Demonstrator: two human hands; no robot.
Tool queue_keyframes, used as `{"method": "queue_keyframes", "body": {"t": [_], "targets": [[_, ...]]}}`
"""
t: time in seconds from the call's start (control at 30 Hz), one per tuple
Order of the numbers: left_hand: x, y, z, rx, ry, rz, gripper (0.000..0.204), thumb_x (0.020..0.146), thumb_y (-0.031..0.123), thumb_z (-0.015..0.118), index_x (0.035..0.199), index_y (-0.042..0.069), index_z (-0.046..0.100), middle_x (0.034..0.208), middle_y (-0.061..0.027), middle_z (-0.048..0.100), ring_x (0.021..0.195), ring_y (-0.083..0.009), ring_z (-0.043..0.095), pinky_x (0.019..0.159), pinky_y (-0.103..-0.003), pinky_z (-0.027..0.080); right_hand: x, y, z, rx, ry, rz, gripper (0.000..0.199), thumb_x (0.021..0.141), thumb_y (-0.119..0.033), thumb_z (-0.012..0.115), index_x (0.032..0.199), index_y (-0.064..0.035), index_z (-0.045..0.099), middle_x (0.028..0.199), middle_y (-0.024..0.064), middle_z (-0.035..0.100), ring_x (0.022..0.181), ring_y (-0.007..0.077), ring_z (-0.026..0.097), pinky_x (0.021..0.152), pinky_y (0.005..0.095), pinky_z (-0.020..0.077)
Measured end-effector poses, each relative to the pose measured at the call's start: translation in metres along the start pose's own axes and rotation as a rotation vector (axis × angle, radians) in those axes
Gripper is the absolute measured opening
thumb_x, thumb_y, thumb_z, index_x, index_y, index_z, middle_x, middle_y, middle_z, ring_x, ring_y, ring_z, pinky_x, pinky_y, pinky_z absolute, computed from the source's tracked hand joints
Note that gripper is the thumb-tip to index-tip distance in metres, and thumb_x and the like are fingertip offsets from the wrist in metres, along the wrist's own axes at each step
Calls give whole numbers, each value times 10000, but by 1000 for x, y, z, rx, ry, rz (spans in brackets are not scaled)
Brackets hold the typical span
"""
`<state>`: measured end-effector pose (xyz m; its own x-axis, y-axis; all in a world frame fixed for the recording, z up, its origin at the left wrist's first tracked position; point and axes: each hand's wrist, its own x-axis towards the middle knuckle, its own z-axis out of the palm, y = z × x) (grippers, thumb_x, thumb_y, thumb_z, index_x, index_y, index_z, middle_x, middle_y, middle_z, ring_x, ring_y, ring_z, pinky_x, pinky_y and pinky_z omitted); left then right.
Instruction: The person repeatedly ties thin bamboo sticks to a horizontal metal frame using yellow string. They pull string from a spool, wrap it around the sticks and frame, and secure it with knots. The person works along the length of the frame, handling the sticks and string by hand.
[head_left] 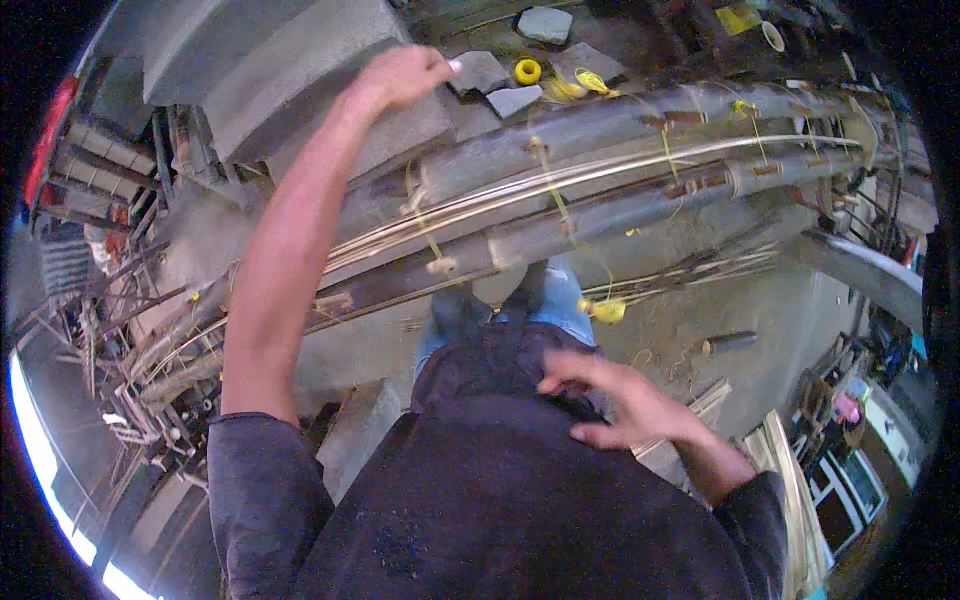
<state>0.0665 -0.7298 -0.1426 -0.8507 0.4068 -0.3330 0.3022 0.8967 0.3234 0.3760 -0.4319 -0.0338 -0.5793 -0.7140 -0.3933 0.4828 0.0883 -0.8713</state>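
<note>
poles block the way ahead
tied bamboo poles run across at knee height; bare concrete floor lies open beyond, scrap metal crowds the left, stone slabs stand above.

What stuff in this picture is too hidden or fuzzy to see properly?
Head view only:
- Left hand: its fingertips curl over the concrete block, so whether they grip anything is hidden.
- Right hand: motion-blurred; it looks open near the dark shirt, but contact is unclear.
- Legs and feet: mostly covered by the body and the bamboo poles.
- Yellow roll: too small to tell its kind.
- Picture edges: bent and dark, clutter there unreadable.
</note>
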Motion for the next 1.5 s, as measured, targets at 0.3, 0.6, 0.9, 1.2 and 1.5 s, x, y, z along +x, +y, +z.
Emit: {"method": "queue_keyframes", "body": {"t": [0.3,0.6,0.9,1.2,1.5], "targets": [[-212,26,48,-496,405,28,323,913,291,550,1119,54,627,1008,-204,670,987,-358,632,844,-440,495,102,-78,71,-985,454,-163,141,870,-147,632,919,-23,680,790,97,632,758,226,625,680,393,497],[-207,65,87,-268,495,-80,209,852,299,643,890,110,725,810,-133,691,754,-302,666,684,-406,514,334,-97,-31,-1391,598,-158,438,923,-357,439,858,0,684,883,194,695,827,383,666,727,457,521],[-220,61,84,-227,541,-135,201,857,275,644,865,84,706,834,-124,692,767,-315,660,699,-417,505,167,17,58,-767,83,-495,143,818,-170,564,781,-44,621,760,179,657,752,334,674,717,459,537],[-94,8,40,-1223,184,-321,364,982,408,473,898,71,581,765,17,517,672,-111,463,597,-283,378,171,61,70,-1028,-182,-238,242,785,-192,593,975,-50,641,1039,186,641,979,351,626,836,466,517],[-67,-100,-23,-450,217,-30,528,948,478,493,1262,62,575,1338,-181,510,1241,-278,487,1055,-396,374,114,80,125,-782,419,-247,495,730,-39,677,1213,-64,574,1347,160,506,1206,325,512,970,411,457]]}}
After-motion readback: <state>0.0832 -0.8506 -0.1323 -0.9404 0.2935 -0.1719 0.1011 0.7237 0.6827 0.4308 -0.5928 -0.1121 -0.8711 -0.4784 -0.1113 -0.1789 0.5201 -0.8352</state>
